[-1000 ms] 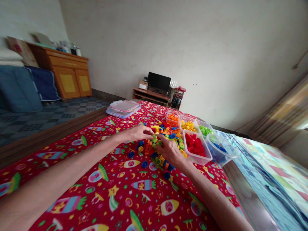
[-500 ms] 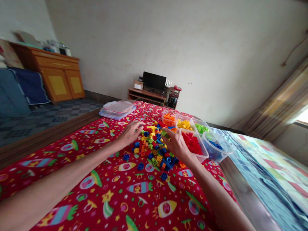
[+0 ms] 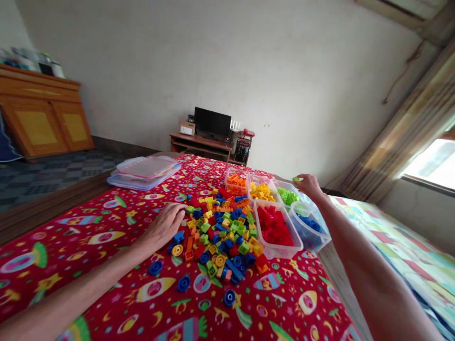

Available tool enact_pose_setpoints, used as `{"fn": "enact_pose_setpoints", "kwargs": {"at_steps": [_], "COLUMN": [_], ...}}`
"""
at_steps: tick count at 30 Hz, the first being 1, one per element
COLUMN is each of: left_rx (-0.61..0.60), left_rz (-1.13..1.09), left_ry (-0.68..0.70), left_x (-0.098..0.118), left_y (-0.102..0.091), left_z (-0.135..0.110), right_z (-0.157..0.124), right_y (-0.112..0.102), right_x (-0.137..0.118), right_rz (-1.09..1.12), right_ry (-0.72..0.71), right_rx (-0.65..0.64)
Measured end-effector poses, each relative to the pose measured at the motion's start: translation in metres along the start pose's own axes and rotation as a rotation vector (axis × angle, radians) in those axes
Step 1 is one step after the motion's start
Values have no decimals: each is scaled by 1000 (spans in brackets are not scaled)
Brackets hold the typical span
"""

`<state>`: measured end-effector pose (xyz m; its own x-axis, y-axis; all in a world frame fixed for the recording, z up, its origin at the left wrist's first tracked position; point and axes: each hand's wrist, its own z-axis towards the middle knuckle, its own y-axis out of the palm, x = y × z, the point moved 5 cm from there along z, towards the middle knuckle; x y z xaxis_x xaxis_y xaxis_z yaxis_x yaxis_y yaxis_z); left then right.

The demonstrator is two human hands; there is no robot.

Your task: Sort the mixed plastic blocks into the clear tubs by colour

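Observation:
A mixed pile of toy building blocks (image 3: 223,232) in blue, green, yellow, orange and red lies on the red rocket-print cloth (image 3: 117,265). At the pile's left edge is my left hand (image 3: 167,225), fingers curled together; a dark bit shows by the fingertips, too small to name. My right hand (image 3: 310,186) is raised at the right, pinching a light green block (image 3: 297,179) above the container of green blocks (image 3: 287,195). Beside that one stand containers of yellow blocks (image 3: 262,192), orange blocks (image 3: 237,183), red blocks (image 3: 275,227) and blue blocks (image 3: 309,224).
Stacked clear lids (image 3: 145,169) lie at the table's far left. Blue wheel-like pieces (image 3: 184,283) sit loose in front of the pile. A bed with a patchwork cover (image 3: 384,227) adjoins on the right. A monitor (image 3: 212,123) stands on a desk by the wall.
My right hand has moved from the pile, right and over the containers, carrying the green block. My left hand stays at the pile's left edge. The view has turned slightly right.

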<state>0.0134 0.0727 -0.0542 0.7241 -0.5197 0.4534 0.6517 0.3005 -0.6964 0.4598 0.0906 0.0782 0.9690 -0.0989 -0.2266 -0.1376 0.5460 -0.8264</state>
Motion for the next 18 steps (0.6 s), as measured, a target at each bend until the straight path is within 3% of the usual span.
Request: {"fn": "enact_pose_setpoints", "kwargs": {"at_steps": [3,7,11,18], "left_rx": [8,16,-2,-12], "left_rz": [1,-7,7,2], "left_ry": [3,8,9,21], "left_x": [-4,-7,-5,-5], "left_y": [2,3,4,5], "left_z": [0,0,0,1], "right_z": [30,39,21,-34], "right_y": [11,21,20,-17], "right_x": [20,17,-3,-63], "right_rz": [-140,-200,-100,211], "right_ry": [39,41,17,-84], "right_rx": [-52,-45,-43,30]}}
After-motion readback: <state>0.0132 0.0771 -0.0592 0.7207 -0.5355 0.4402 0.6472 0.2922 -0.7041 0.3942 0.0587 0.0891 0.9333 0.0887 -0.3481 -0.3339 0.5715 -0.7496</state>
